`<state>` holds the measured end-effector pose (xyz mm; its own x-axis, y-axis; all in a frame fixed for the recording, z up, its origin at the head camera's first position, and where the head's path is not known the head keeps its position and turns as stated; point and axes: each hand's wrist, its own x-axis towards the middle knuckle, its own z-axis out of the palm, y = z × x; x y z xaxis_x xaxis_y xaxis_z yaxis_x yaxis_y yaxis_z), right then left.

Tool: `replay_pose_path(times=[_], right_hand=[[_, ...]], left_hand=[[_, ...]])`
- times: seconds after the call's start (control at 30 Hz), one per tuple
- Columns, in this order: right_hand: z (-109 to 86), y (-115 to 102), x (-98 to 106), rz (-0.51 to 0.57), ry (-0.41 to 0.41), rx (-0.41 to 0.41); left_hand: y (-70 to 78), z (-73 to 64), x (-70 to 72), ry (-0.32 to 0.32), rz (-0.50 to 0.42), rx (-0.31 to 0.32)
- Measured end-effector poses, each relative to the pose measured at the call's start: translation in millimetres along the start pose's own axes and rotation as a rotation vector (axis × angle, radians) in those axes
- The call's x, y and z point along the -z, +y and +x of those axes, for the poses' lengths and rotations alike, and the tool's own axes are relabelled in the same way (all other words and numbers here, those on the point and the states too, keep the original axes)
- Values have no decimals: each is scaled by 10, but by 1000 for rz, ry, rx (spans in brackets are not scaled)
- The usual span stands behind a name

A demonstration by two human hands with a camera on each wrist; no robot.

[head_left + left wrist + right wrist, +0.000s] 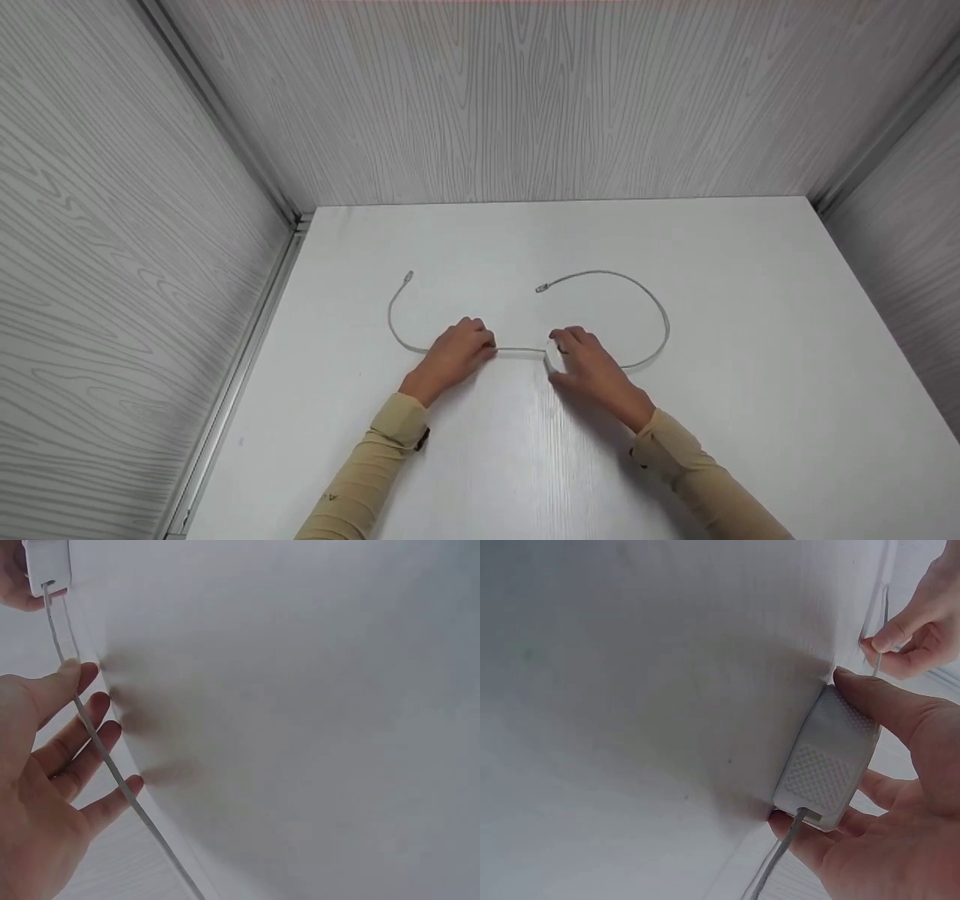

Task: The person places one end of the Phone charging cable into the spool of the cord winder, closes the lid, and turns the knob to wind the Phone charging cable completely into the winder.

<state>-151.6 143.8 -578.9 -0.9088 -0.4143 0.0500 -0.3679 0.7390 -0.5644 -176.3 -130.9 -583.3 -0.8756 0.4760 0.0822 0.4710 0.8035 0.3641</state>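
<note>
A thin grey cable (521, 349) runs out of both ends of a small white case (829, 757), which has dotted, textured patches. My right hand (596, 369) grips the case by its edges, thumb on one side and fingers on the other. To the left of it, my left hand (454, 356) pinches the cable between thumb and forefinger, its other fingers spread beside the cable in the left wrist view. One cable end carries a small plug (409, 276) at the left; the other plug (541, 288) lies beyond the right hand, after a wide loop.
The white tabletop (480, 247) lies beneath both hands. Grey wood-grain panels stand at the back (510, 105), the left (112, 262) and the right. A metal strip (232, 382) follows the table's left edge.
</note>
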Motion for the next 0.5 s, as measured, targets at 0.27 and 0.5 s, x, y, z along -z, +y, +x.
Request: replay_pose_path(times=[0.27, 0.5], right_hand=[[-36, -13, 29, 10, -27, -10], [-36, 15, 59, 16, -12, -9]], left_hand=[[-53, -52, 65, -50, -84, 22], [-123, -92, 107, -25, -117, 69]])
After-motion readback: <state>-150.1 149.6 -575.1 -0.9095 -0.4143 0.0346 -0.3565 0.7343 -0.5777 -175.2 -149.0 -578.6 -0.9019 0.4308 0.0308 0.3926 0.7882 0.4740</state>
